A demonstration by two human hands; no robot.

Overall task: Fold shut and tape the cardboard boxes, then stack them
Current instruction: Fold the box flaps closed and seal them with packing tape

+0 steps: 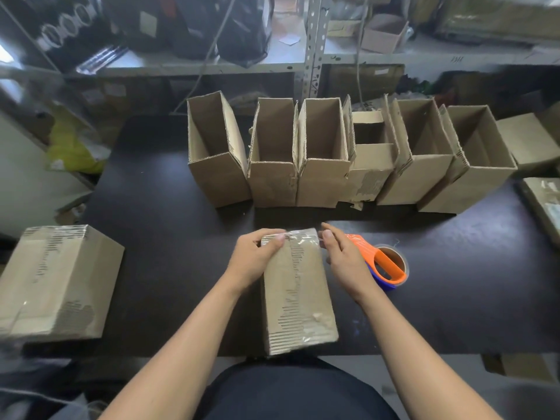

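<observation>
Head view shows us seated at the dark desk [169, 237] with one closed box [298, 292] lying lengthwise in front of our lap, a strip of clear tape running along its top seam and over the far end. Our left hand [257, 257] rests on the far left corner of that box, its fingers [274, 242] curled over the edge and holding it steady. Our right hand [342, 256] sits just beside the far right corner, thumb and forefinger pinched together on what looks like the tape's edge; we cannot tell for certain that tape is between them.

The step in hand, as we judge it, is finishing the tape at the far end. To do it well we should keep the left hand pressing the flaps flat so the seam stays closed, draw the tape snug over the corner, then rub it down along the end face so no loose tail lifts. The orange tape dispenser [383, 263] lies on the desk just right of our right hand, within easy reach if a second strip is needed.

By our count: one box under our hands; one sealed box [57, 283] on the desk's left edge, well apart; six open boxes [324, 153] standing in a row along the far side; one dispenser. More cardboard shows at the right edge, too cropped to count.
</observation>
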